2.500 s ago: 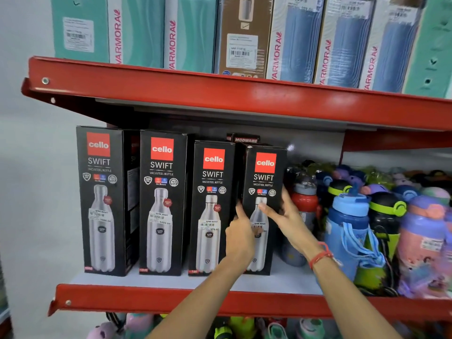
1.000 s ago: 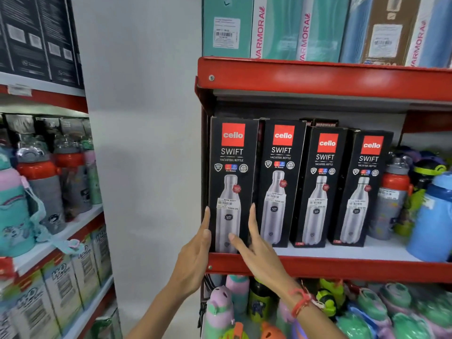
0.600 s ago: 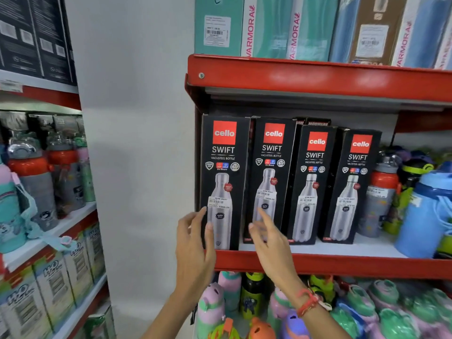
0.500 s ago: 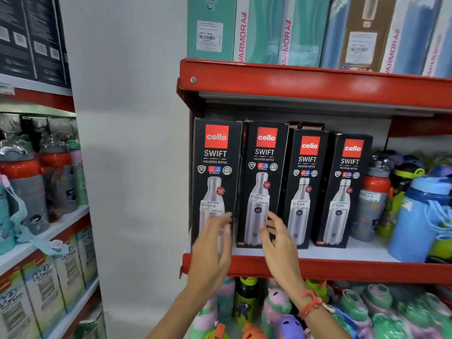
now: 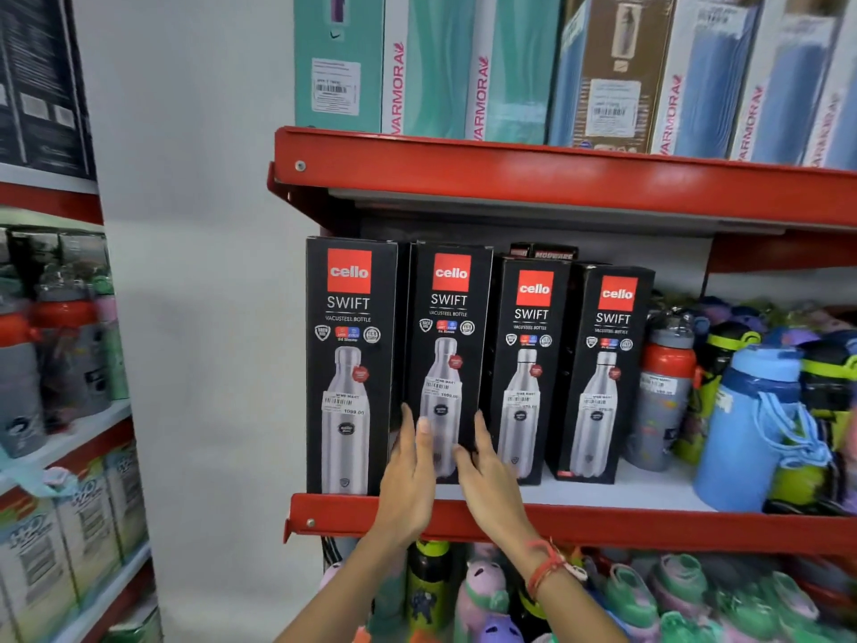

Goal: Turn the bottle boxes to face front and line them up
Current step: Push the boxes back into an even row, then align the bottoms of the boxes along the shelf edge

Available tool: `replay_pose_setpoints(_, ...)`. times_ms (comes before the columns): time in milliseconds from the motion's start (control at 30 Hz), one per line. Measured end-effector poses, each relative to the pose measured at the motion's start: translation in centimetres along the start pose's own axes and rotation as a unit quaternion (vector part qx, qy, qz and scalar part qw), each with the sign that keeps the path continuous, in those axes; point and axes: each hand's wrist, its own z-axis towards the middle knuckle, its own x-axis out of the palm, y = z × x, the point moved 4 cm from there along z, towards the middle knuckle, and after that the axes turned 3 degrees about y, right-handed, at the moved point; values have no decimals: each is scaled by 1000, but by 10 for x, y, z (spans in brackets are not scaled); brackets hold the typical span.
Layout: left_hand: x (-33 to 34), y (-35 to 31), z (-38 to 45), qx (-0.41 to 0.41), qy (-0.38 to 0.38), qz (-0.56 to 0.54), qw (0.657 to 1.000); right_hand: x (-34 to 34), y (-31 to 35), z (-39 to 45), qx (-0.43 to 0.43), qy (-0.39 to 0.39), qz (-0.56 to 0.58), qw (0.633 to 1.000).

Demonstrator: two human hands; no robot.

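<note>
Several black cello SWIFT bottle boxes stand in a row on the red-edged shelf point(image 5: 649, 526), fronts facing me. The leftmost box point(image 5: 350, 364) sits at the shelf's front edge. The second box point(image 5: 447, 327) is held low down between both hands. My left hand point(image 5: 408, 475) presses its left edge with the thumb on the front. My right hand point(image 5: 487, 480) clasps its right edge. The third box point(image 5: 528, 364) and the rightmost box point(image 5: 603, 373) stand a little further back and lean slightly right.
Loose coloured bottles point(image 5: 751, 420) crowd the shelf right of the boxes. Tall Varmora boxes point(image 5: 463, 62) fill the shelf above. More bottles point(image 5: 649, 596) sit on the shelf below. A white wall point(image 5: 199, 317) and another rack point(image 5: 55, 364) lie to the left.
Both hands have moved right, from the leftmost box to the second box, and now clasp its lower sides. The leftmost box now stands at the shelf front.
</note>
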Motion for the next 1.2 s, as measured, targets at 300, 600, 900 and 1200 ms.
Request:
replay_pose_setpoints(300,-21,-6,-32,16,-57,26,998,-17,-14,-20,-36,8,37,999)
replay_pose_setpoints(600,-26,-5,-47,10,-62,15,998,-22,-15,-39,-58,-2,46,997)
replay_pose_setpoints(900,7,-32,-52,165,-178,93,966,-66,-36,-26,-57,-125,80,987)
replay_pose_setpoints(1200,110,-37,-10,-6,28,-28,999,-88,-68,15,-18,-5,100,995)
